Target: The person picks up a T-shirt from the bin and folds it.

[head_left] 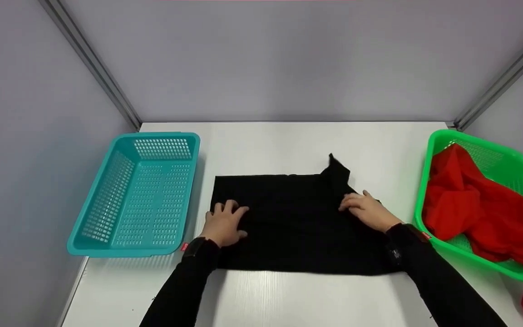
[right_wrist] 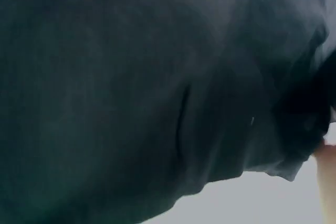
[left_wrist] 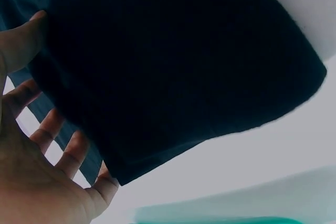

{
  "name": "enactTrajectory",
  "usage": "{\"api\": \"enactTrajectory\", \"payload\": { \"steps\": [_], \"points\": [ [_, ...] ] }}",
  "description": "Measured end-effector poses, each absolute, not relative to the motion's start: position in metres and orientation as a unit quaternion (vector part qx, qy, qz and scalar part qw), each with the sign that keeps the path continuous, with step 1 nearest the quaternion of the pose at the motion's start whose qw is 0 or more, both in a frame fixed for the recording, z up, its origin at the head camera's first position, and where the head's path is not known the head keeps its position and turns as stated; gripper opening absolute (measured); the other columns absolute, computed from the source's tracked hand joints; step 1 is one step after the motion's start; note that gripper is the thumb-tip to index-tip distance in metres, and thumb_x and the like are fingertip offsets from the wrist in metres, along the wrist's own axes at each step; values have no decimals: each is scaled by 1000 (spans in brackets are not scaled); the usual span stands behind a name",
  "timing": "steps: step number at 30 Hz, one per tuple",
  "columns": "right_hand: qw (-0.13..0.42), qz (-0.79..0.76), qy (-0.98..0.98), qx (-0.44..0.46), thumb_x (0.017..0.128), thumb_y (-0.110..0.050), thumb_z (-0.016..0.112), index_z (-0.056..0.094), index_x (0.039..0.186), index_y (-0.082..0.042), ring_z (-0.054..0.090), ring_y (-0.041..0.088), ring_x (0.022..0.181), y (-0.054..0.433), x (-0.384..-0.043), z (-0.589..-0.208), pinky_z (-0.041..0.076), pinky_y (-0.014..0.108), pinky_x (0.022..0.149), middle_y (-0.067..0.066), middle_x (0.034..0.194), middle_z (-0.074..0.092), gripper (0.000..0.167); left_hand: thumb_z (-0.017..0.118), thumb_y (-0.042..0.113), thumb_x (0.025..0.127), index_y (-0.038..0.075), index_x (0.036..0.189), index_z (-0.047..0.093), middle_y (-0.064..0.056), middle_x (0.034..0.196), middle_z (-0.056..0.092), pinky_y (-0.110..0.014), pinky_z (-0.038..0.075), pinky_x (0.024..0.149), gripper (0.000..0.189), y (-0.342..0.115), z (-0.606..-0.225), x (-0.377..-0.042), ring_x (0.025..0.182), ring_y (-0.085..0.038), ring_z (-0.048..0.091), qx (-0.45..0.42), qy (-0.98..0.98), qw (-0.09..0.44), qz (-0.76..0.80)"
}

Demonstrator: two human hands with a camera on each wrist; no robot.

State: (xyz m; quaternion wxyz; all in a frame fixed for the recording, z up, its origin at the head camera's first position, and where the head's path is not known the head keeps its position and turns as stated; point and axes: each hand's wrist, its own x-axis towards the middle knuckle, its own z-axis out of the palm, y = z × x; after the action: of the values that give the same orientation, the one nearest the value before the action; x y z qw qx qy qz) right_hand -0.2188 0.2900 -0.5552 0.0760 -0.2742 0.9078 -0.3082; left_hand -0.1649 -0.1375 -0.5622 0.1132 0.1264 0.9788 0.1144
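Black on both sides here: a long, plain left sleeve and a matching right sleeve, each running all the way to the wrist! At the left cuff, a dark wristband, with a small red tag at its outer side. Across we go: a second dark wristband, this one catching a glint, and another red tag, pale marking on it. Left grip and right grip, both bare!

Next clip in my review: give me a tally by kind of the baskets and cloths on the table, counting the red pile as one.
Baskets: 2 (teal basket, green basket)
Cloths: 2 (black cloth, red pile)
Total: 4
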Motion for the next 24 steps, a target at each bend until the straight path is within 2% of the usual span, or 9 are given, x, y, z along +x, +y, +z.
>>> {"api": "enactTrajectory", "payload": {
  "steps": [2, 3, 6, 8, 12, 15, 18, 21, 24],
  "points": [
    [89, -309, 911, -258, 101, -3, 56, 75, 107, -2, 61, 44, 119, 288, -217, -556, 12, 75, 114, 15, 111, 72, 20, 78, 40, 91, 23, 149, 52, -13, 145, 43, -64, 41, 98, 66, -137, -562, -165, 129, -43, 41, 125, 979, 114, 116],
    [87, -304, 916, -246, 102, -5, 56, 74, 109, -3, 63, 44, 117, 287, -216, -556, 12, 75, 114, 15, 110, 73, 20, 78, 39, 90, 23, 149, 52, -13, 145, 43, -64, 41, 98, 66, -137, -562, -165, 129, -43, 41, 124, 979, 114, 118],
    [65, -271, 936, -213, 104, -14, 57, 69, 125, -3, 64, 42, 113, 279, -215, -554, 14, 74, 114, 17, 114, 72, 27, 78, 39, 90, 23, 148, 52, -13, 145, 43, -64, 40, 98, 66, -138, -563, -166, 129, -43, 41, 125, 978, 114, 122],
    [36, -233, 948, -214, 103, -16, 59, 65, 133, -4, 59, 43, 119, 272, -215, -555, 17, 73, 113, 18, 122, 67, 32, 78, 38, 90, 23, 148, 52, -13, 145, 43, -65, 40, 98, 65, -138, -564, -166, 129, -43, 41, 126, 978, 112, 124],
    [-12, -179, 946, -270, 98, -14, 67, 66, 131, -6, 47, 46, 133, 250, -213, -557, 24, 69, 115, 21, 137, 56, 34, 77, 38, 91, 23, 149, 51, -14, 146, 42, -66, 38, 100, 65, -138, -562, -166, 131, -44, 39, 127, 975, 124, 131],
    [6, -166, 935, -312, 98, -18, 67, 64, 136, -7, 32, 50, 146, 227, -210, -561, 24, 66, 117, 22, 155, 42, 39, 76, 41, 91, 21, 149, 52, -14, 147, 42, -66, 38, 100, 65, -139, -558, -166, 131, -44, 39, 121, 973, 134, 143],
    [49, -146, 937, -315, 101, -26, 64, 57, 145, -13, 22, 52, 150, 207, -205, -566, 21, 68, 117, 20, 165, 28, 46, 71, 43, 95, 16, 146, 55, -17, 146, 43, -64, 38, 101, 59, -139, -556, -171, 131, -44, 39, 90, 973, 110, 184],
    [65, -119, 947, -292, 104, -30, 59, 51, 151, -15, 21, 51, 150, 194, -200, -574, 20, 70, 117, 19, 166, 25, 50, 66, 36, 100, 10, 145, 55, -20, 152, 40, -65, 37, 102, 53, -140, -556, -181, 136, -47, 36, 46, 971, 60, 226],
    [57, -105, 955, -273, 106, -29, 55, 47, 153, -9, 25, 47, 150, 190, -197, -582, 20, 70, 116, 15, 166, 29, 52, 62, 27, 102, 9, 153, 46, -23, 163, 25, -68, 32, 109, 57, -142, -558, -192, 145, -53, 24, 8, 968, 52, 246]
  ]
}}
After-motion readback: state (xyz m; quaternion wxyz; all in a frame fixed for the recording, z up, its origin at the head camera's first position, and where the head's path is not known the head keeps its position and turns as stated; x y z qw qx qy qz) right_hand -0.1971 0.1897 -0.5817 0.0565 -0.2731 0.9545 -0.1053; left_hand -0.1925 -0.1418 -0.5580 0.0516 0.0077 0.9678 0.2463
